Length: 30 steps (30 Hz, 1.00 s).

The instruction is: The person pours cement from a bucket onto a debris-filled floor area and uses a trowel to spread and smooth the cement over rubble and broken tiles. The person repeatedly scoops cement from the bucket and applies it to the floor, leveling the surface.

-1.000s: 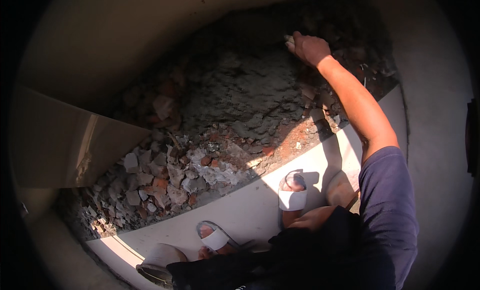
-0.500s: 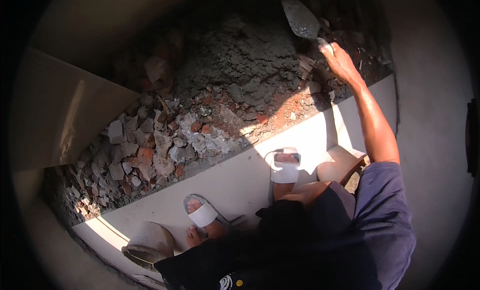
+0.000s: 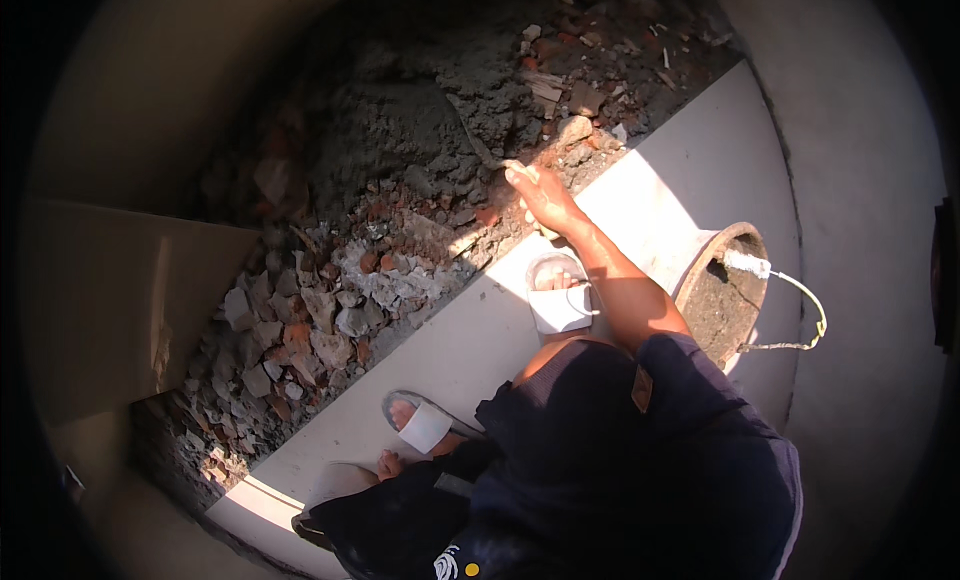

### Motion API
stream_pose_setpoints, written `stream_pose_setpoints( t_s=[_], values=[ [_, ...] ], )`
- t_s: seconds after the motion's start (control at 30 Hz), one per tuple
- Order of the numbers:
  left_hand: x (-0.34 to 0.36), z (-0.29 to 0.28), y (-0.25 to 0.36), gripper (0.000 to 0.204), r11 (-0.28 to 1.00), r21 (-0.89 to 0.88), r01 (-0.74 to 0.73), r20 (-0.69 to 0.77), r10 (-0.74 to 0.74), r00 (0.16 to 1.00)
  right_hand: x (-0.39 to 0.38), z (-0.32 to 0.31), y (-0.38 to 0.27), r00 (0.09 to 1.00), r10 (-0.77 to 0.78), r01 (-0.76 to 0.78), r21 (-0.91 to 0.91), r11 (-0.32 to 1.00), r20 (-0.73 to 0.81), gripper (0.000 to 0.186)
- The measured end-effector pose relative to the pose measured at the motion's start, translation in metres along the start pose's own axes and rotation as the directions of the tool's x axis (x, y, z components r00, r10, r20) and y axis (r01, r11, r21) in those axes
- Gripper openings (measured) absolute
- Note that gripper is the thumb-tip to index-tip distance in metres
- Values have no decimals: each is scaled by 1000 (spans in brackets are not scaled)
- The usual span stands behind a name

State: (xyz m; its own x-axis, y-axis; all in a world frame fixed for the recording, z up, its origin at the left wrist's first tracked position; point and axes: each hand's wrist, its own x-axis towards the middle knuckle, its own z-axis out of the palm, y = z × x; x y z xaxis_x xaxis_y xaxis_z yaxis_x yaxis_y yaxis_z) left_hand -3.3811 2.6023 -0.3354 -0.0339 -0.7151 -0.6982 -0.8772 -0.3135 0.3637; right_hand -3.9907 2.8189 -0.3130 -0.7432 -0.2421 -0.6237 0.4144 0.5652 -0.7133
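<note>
"Where was the trowel?"
"Its blade lay at the near side of the mortar, just beyond the right hand, whose fingers gripped the handle."
"The left hand?"
"Well apart from the mortar; I couldn't tell its grip."

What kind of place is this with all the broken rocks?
It looks like a building or repair site, though I can't be sure. There's a heap of broken rubble, a patch of what looks like grey mortar, and a dirty bucket.
</note>
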Motion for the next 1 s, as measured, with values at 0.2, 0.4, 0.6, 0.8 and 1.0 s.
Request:
stream_pose_setpoints(
  t_s=[0.2,0.4,0.6,0.8,1.0],
  values=[
    [2,1,-27,49,999,39,-23,47,22,999,-22,-47,37,969,194,-149,263,953,-156,46],
    [13,17,-17,54,990,-139,27,232,6,973,-35,-69,18,938,-130,16,-335,942,-321,51],
    [21,22,8,52,989,-135,-66,89,78,993,-27,-95,13,854,16,-368,-582,725,-520,51],
    [-3,30,14,47,984,-100,-146,81,154,985,-37,-72,-30,978,44,-57,-57,997,-203,57],
    [-14,17,19,45,995,-37,-90,63,92,994,24,60,-125,902,-303,371,-193,908,308,55]
  ],
)
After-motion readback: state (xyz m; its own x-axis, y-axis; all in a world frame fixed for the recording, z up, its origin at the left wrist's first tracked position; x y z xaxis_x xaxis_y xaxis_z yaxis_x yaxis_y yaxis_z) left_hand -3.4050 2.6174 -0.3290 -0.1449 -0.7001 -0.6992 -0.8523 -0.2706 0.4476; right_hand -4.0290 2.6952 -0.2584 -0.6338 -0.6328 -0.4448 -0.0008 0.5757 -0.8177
